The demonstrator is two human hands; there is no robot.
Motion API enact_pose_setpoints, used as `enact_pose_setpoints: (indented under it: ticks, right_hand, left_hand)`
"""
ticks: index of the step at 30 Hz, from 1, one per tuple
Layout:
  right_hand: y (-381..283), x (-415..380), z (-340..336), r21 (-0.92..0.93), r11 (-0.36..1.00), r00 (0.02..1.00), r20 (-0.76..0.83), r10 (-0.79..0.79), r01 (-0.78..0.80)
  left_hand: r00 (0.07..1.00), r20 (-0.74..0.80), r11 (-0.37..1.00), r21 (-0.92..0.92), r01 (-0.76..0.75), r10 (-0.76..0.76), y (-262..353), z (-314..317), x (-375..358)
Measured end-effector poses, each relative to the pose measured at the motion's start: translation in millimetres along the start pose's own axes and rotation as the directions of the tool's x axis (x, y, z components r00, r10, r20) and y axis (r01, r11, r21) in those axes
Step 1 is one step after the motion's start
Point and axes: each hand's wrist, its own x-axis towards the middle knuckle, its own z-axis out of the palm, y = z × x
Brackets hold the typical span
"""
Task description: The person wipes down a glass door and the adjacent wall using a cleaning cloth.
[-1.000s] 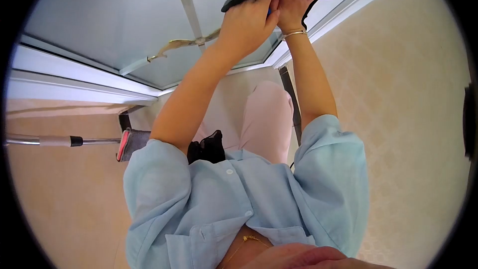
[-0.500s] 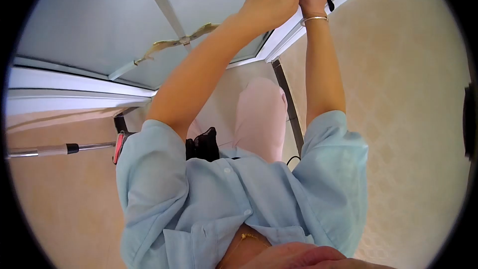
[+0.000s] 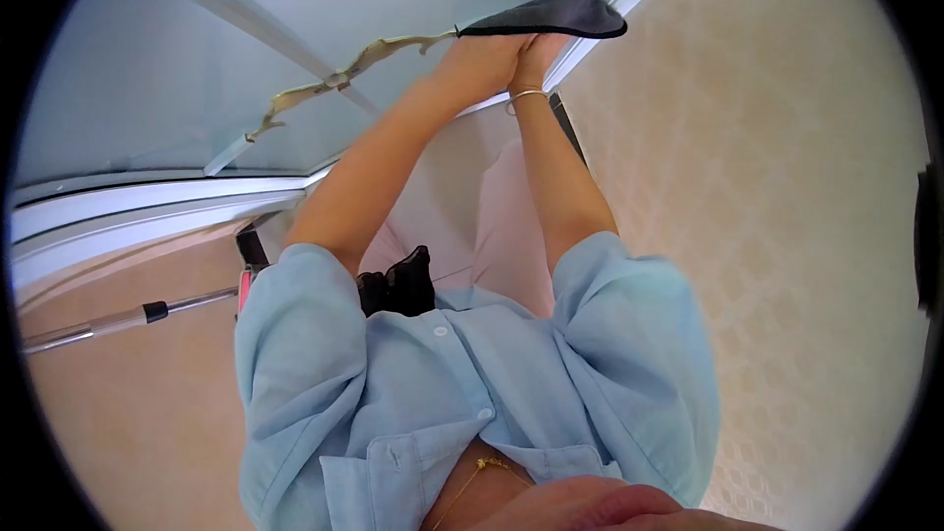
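Note:
A dark grey cloth piece with a black edge [image 3: 551, 15] is stretched out in front of the glass panel, near its white frame. My left hand [image 3: 482, 64] is closed at its lower edge. Beside it, touching, my right hand [image 3: 536, 57] grips the same piece, with a bangle on the wrist. The cloth hides most fingertips of both hands.
A frosted glass door [image 3: 128, 69] carries a gold branch-shaped handle [image 3: 337, 80] close to my left forearm. White framing [image 3: 167, 216] runs along its lower side. At the left is a metal pole [image 3: 113, 323]; beige patterned tiles [image 3: 767, 187] lie at the right.
Both hands and the cloth piece have moved down and left in view, so more of the cloth shows. The door and its handle have shifted slightly in view.

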Motion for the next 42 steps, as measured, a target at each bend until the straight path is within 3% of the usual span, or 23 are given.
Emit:
enact_pose_setpoints:
  ticks: [1, 2, 3, 5, 8, 10, 13, 19, 25, 30, 31, 34, 37, 40, 41, 42]
  right_hand:
    - [3, -9, 0, 0.021, 0.999, 0.999, -0.017, 0.049, -0.049]
    - [1, -15, 0, 0.266, 0.938, 0.972, -0.024, 0.235, -0.220]
    - [-5, -20, 0, 0.492, 0.792, 0.913, 0.014, 0.409, -0.362]
    - [31, -37, 10, 0.704, 0.570, 0.838, 0.066, 0.542, -0.424]
    - [91, -69, 20, 0.627, 0.664, 0.881, 0.082, 0.465, -0.409]
    - [109, -82, 28, 0.758, 0.501, 0.827, 0.089, 0.555, -0.418]
    - [118, -93, 30, 0.796, 0.371, 0.744, 0.142, 0.653, -0.479]
    - [130, -111, 16, 0.700, 0.121, 0.499, 0.366, 0.785, -0.704]
    - [125, -140, 13, 0.502, -0.066, 0.262, 0.554, 0.790, -0.862]
    - [73, -158, 32, 0.197, -0.096, 0.037, 0.579, 0.814, -0.976]
    - [65, -161, 34, 0.177, -0.182, -0.037, 0.608, 0.793, -0.967]
    - [49, -170, 47, 0.127, -0.202, -0.062, 0.682, 0.729, -0.971]
    - [14, -164, 50, 0.054, -0.110, -0.023, 0.802, 0.597, -0.992]
    - [-32, -139, 45, -0.060, -0.020, -0.063, 0.910, 0.409, -0.998]
    - [-28, -139, 52, -0.014, -0.018, -0.020, 0.940, 0.339, -1.000]
    - [-50, -125, 51, -0.019, 0.004, -0.017, 0.968, 0.251, -1.000]
  left_hand:
    - [0.999, 0.034, 1.000, 0.015, 0.015, -0.016, -12, 13, -3]
    - [0.995, 0.082, 0.999, 0.019, 0.050, -0.052, -14, 17, -5]
    - [0.988, 0.129, 0.996, 0.026, 0.085, -0.087, -15, 20, -8]
    - [0.973, 0.189, 0.991, 0.038, 0.127, -0.132, -19, 30, -13]
    - [0.958, 0.230, 0.985, 0.054, 0.165, -0.174, -32, 45, -19]
    - [0.941, 0.266, 0.978, 0.051, 0.203, -0.209, -34, 51, -22]
    - [0.908, 0.319, 0.962, 0.055, 0.267, -0.270, -54, 80, -27]
    - [0.889, 0.376, 0.965, 0.083, 0.250, -0.263, -73, 108, -37]
    - [0.837, 0.347, 0.900, 0.058, 0.431, -0.423, -101, 124, -63]
    - [0.766, 0.320, 0.824, 0.096, 0.559, -0.557, -121, 95, -113]
    - [0.758, 0.312, 0.812, 0.091, 0.576, -0.573, -123, 89, -122]
    - [0.803, 0.206, 0.829, 0.130, 0.544, -0.559, -126, 70, -145]
    - [0.850, -0.017, 0.847, 0.066, 0.527, -0.527, -115, 44, -164]
    - [0.883, -0.273, 0.915, 0.020, 0.403, -0.383, -94, 6, -170]
    - [0.867, -0.247, 0.899, -0.050, 0.435, -0.433, -89, -9, -168]
    - [0.867, -0.325, 0.918, -0.014, 0.395, -0.378, -83, -24, -166]
